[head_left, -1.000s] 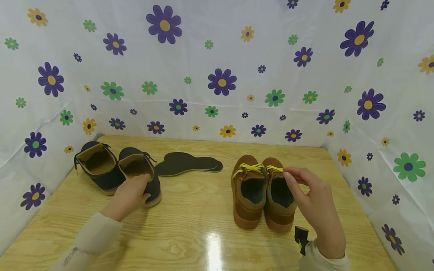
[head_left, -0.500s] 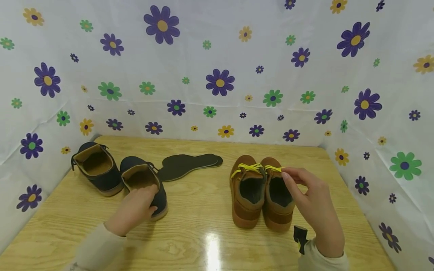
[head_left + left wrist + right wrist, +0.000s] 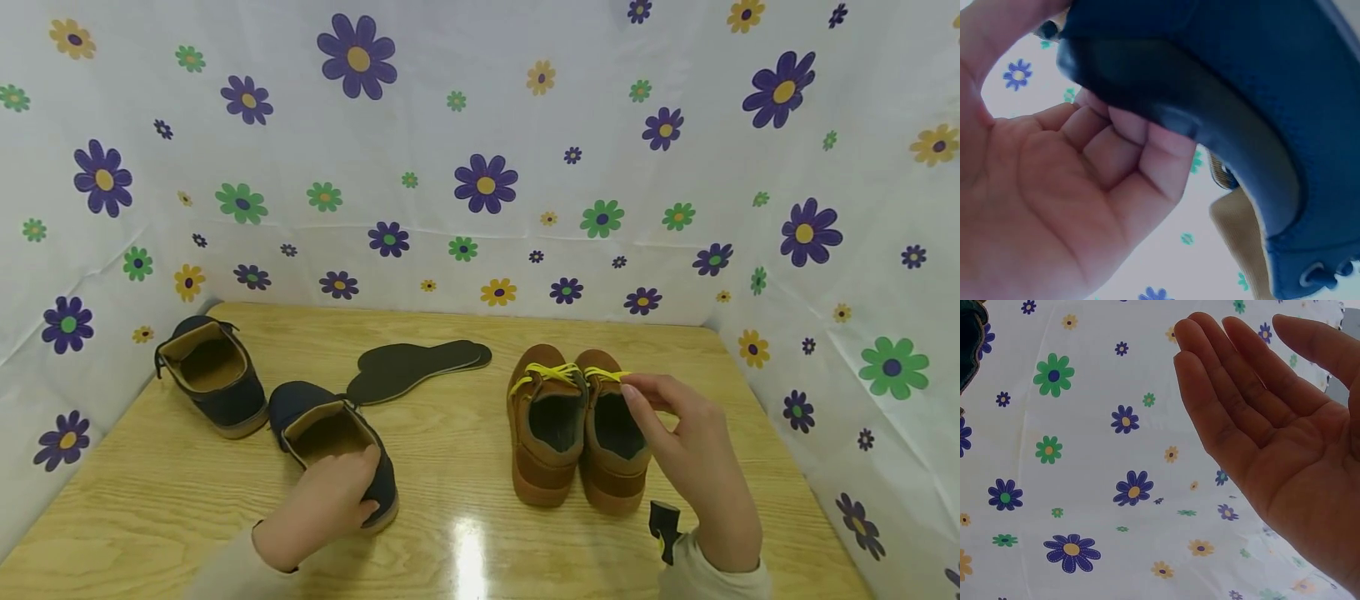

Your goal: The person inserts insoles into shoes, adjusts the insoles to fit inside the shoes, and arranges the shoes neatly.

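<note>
My left hand grips a navy shoe by the back of its collar, thumb outside and fingers curled over the rim. In the left wrist view the shoe's dark padded heel collar sits between thumb and fingers. The matching navy shoe stands farther left. My right hand hovers at the right side of a pair of brown shoes, its fingertips overlapping the end of a yellow lace in the head view. Its fingers are loosely extended and hold nothing in the right wrist view.
Two black insoles lie overlapped near the back of the wooden table. A white cloth with printed flowers encloses the back and both sides. A small black clip-like piece is beside the right cuff.
My left hand has pulled the navy shoe toward me and rightward, turning it and parting it from its mate. The nearer insole has shifted slightly. The right hand stays put.
</note>
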The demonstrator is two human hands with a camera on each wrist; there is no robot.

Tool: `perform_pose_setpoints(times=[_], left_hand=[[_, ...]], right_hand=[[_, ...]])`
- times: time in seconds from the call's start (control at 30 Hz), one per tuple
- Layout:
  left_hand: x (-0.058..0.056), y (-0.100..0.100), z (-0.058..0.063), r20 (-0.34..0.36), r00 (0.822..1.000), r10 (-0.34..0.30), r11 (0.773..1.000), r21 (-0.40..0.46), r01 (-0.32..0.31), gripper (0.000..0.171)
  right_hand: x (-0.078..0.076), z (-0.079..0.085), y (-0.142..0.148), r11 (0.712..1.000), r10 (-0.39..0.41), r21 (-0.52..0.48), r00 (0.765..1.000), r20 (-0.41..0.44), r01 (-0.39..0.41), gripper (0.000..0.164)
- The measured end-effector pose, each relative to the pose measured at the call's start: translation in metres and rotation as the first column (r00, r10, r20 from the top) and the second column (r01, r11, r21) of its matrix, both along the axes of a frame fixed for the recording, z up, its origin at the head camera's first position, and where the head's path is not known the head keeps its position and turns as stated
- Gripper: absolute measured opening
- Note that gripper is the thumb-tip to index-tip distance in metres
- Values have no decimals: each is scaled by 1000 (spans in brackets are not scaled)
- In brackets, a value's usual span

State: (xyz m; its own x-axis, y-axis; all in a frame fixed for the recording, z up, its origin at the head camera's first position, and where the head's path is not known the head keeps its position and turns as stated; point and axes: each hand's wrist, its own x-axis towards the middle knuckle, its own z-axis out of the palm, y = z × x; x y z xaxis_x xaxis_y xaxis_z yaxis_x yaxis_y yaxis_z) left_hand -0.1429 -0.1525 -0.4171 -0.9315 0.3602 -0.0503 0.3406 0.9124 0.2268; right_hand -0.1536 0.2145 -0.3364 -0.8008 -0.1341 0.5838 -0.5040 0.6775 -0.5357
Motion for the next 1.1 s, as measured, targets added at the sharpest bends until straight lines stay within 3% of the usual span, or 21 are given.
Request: perform_pose_setpoints(times=[0.17,0.43,0.63,0.93,1.1], left_hand=[[10,16,1,71,996,-44,999,35,42,44],[18,30,0,20,984,-178,984,-11,178,41],[19,35,-1,-43,952,-303,952,-54,300,41],[20,41,1,-123,918,-376,926,-83,368,44],[14,44,-2,-222,879,-421,907,-74,415,46]], right_hand=[[2,2,0,1000,-3,4,1000,24,3,14],[1,1,0,1000,-4,20,999,54,3,16],[2,2,0,1000,-5,27,998,60,4,16],[2,3,0,1000,-1,23,998,70,-1,16],[2,4,-1,1000,5,16,998,61,-6,15]])
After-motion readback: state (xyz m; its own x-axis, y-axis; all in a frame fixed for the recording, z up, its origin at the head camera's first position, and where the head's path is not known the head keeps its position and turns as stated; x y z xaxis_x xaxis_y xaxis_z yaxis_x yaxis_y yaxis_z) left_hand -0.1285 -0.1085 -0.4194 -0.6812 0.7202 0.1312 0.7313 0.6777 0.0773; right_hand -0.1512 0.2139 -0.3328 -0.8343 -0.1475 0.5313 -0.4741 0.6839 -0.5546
